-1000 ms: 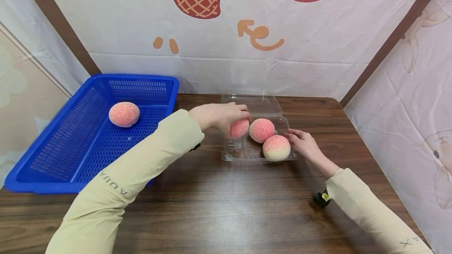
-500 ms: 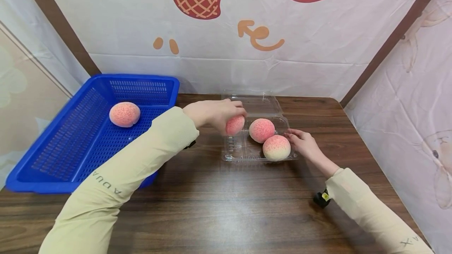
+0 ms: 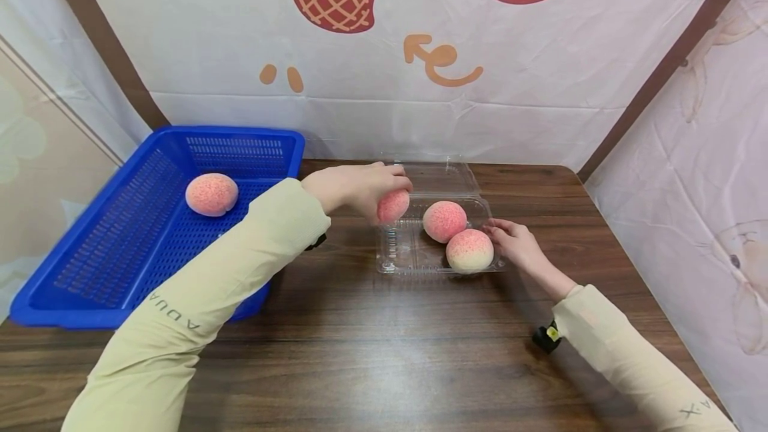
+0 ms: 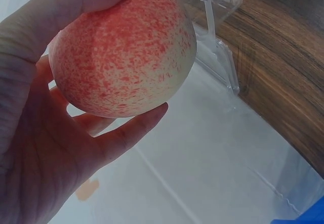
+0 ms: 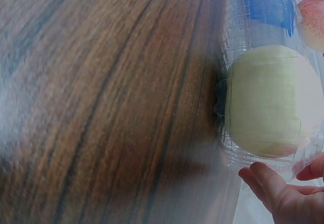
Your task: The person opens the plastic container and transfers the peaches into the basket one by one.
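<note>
My left hand (image 3: 360, 187) grips a pink-speckled peach (image 3: 393, 206) above the left side of a clear plastic clamshell box (image 3: 399, 262). Thumb and fingers curl round that peach in the left wrist view, where its pale side (image 4: 174, 77) faces away from the palm. Two more peaches sit in the box: a pink one (image 3: 445, 222) near the middle and a pale-bottomed one (image 3: 470, 251) at the front right corner. At the box's right edge, my right hand (image 3: 521, 245) pinches the rim. The lid (image 3: 432, 175) stands raised at the back.
A blue slotted basket (image 3: 294, 152) is on the left of the wooden table (image 3: 384, 352), with one peach (image 3: 212, 195) inside. Behind the table hangs a printed white cloth (image 3: 360, 119), close to the raised lid.
My left hand has moved left and slightly back with the peach, away from the pink peach in the box. My right hand and the box have kept their place.
</note>
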`<action>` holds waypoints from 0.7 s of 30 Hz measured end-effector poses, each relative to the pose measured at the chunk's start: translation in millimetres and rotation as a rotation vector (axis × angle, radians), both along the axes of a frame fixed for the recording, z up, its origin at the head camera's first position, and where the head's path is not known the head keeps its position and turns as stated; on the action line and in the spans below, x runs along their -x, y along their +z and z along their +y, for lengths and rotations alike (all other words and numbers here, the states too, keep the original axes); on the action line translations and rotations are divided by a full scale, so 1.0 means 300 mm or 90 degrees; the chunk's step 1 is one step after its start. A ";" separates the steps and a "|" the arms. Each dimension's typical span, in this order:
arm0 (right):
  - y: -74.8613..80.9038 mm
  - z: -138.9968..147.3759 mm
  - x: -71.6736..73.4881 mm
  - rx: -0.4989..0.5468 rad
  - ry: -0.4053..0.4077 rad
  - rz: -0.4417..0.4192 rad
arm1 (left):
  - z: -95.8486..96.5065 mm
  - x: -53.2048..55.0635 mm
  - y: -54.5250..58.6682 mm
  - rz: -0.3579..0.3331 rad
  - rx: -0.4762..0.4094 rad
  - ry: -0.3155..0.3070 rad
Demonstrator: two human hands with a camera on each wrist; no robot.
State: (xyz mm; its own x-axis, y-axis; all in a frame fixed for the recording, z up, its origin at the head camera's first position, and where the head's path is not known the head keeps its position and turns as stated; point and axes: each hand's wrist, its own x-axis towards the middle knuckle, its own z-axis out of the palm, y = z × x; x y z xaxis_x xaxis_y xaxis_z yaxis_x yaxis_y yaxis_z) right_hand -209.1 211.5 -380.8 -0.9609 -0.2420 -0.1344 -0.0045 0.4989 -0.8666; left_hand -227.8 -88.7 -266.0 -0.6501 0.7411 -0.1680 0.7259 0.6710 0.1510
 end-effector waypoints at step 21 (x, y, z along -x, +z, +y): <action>-0.002 0.000 0.000 -0.018 -0.002 0.004 | -0.057 0.022 0.035 0.005 -0.015 0.020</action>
State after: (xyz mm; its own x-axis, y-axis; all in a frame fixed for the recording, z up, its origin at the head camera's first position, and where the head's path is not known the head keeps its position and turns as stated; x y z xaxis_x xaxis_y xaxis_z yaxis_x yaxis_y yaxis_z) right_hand -209.0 211.6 -381.5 -0.9627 -0.2346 -0.1351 -0.0078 0.5229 -0.8524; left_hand -234.4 -105.6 -255.5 -0.6746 0.7236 -0.1460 0.7055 0.6902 0.1610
